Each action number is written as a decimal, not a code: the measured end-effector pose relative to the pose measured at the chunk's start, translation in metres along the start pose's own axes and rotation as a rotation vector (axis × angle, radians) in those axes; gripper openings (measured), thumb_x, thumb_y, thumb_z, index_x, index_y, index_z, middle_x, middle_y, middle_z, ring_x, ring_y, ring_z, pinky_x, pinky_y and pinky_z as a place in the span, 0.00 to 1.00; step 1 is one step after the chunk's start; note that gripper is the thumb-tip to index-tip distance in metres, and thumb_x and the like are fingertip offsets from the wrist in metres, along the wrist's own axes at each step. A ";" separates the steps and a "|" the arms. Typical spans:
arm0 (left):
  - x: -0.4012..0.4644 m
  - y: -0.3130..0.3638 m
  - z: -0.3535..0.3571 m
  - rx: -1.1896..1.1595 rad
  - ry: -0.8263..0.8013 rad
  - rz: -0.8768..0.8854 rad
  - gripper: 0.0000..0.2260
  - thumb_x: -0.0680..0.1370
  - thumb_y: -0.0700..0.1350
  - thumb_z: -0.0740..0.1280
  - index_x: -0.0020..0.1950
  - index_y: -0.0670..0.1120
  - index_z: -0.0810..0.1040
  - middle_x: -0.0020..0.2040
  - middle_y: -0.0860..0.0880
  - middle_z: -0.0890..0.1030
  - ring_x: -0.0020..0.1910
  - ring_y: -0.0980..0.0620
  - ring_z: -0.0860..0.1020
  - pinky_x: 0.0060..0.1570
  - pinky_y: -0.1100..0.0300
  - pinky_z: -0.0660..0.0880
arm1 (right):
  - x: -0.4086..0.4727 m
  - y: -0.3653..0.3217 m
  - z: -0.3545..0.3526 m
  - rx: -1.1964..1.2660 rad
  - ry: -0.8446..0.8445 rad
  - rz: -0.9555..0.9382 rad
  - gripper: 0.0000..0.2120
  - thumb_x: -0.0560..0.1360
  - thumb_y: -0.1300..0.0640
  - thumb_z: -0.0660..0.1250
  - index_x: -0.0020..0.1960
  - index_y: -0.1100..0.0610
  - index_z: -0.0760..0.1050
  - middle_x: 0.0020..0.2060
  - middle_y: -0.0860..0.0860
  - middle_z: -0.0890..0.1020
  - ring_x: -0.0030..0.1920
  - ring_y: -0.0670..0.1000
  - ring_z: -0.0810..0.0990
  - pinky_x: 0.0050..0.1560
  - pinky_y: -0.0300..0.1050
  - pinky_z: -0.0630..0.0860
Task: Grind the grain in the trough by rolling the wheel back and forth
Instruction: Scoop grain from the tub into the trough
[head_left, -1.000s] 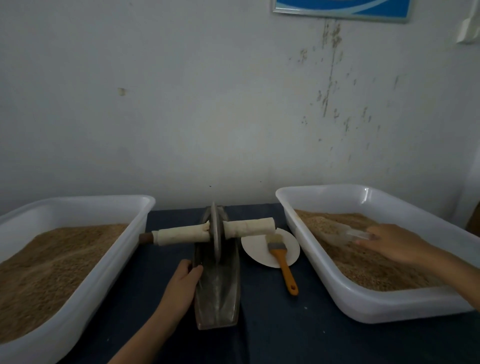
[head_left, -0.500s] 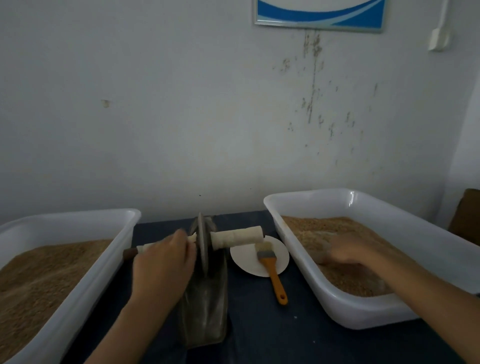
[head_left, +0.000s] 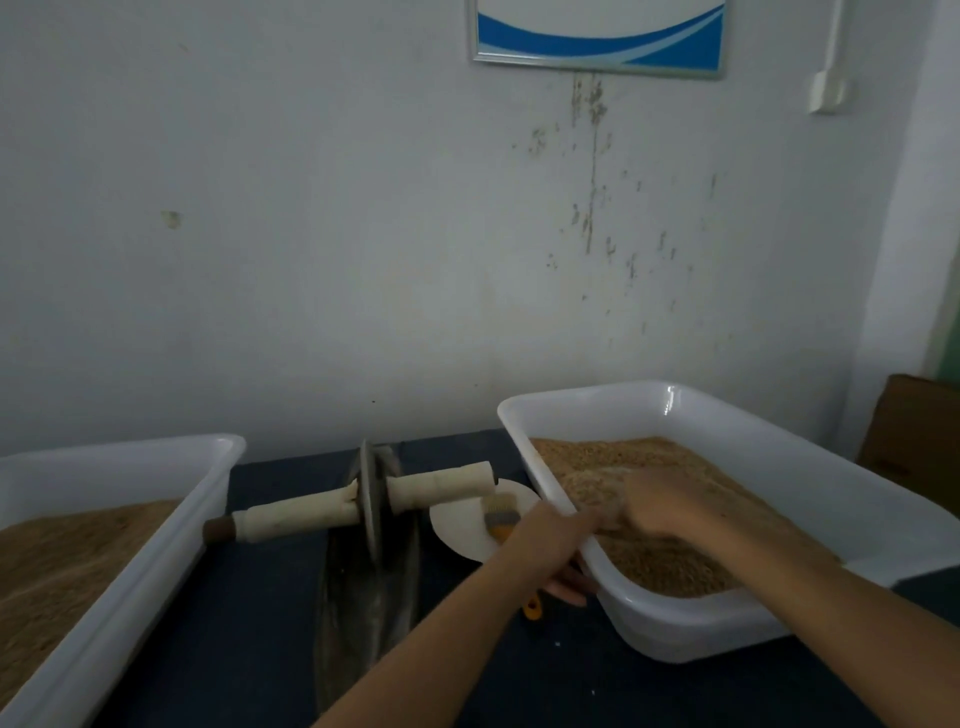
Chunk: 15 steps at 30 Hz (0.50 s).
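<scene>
Grain at three o'clock: right hand digs in, grasp blurred; left hand grips the tub rim. Scoop modestly, tip into the trough.

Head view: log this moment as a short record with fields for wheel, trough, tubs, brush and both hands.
wheel: upright in the trough, no hand on its handles
trough: dark, narrow, on the table between the tubs
left tub: white, holds grain
right tub: white, holds grain
brush: on the plate, partly hidden by the left arm
left hand: at the right tub's near rim, fingers around the wall
right hand: in the right tub's grain, blurred, grip unclear
</scene>
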<state>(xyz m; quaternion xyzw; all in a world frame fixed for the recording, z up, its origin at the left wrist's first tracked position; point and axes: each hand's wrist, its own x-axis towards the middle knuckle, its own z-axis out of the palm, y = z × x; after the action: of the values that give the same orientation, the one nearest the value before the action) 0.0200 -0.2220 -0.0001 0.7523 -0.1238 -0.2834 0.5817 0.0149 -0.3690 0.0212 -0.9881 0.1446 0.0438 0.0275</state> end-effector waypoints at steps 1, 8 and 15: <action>0.003 -0.001 0.004 -0.061 0.058 0.015 0.15 0.76 0.50 0.68 0.57 0.42 0.72 0.45 0.45 0.80 0.35 0.52 0.80 0.30 0.58 0.80 | 0.001 -0.001 0.001 -0.011 0.014 0.004 0.15 0.80 0.56 0.59 0.61 0.62 0.76 0.53 0.56 0.79 0.47 0.51 0.74 0.43 0.41 0.70; 0.009 -0.011 0.014 -0.098 0.340 0.142 0.04 0.76 0.43 0.67 0.43 0.45 0.73 0.43 0.47 0.80 0.41 0.52 0.79 0.31 0.65 0.74 | 0.004 -0.009 0.000 0.021 0.029 0.020 0.13 0.80 0.56 0.59 0.58 0.61 0.77 0.54 0.56 0.80 0.48 0.52 0.76 0.47 0.44 0.70; 0.003 -0.017 -0.009 -0.090 0.377 0.140 0.05 0.76 0.39 0.64 0.51 0.40 0.75 0.49 0.41 0.80 0.48 0.46 0.80 0.49 0.51 0.79 | 0.008 -0.020 0.003 0.046 0.018 0.027 0.13 0.80 0.58 0.59 0.59 0.61 0.77 0.55 0.56 0.80 0.52 0.54 0.79 0.49 0.44 0.72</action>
<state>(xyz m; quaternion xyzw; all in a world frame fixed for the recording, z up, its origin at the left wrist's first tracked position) 0.0249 -0.2118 -0.0156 0.7548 -0.0522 -0.1017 0.6459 0.0284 -0.3519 0.0183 -0.9856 0.1593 0.0318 0.0481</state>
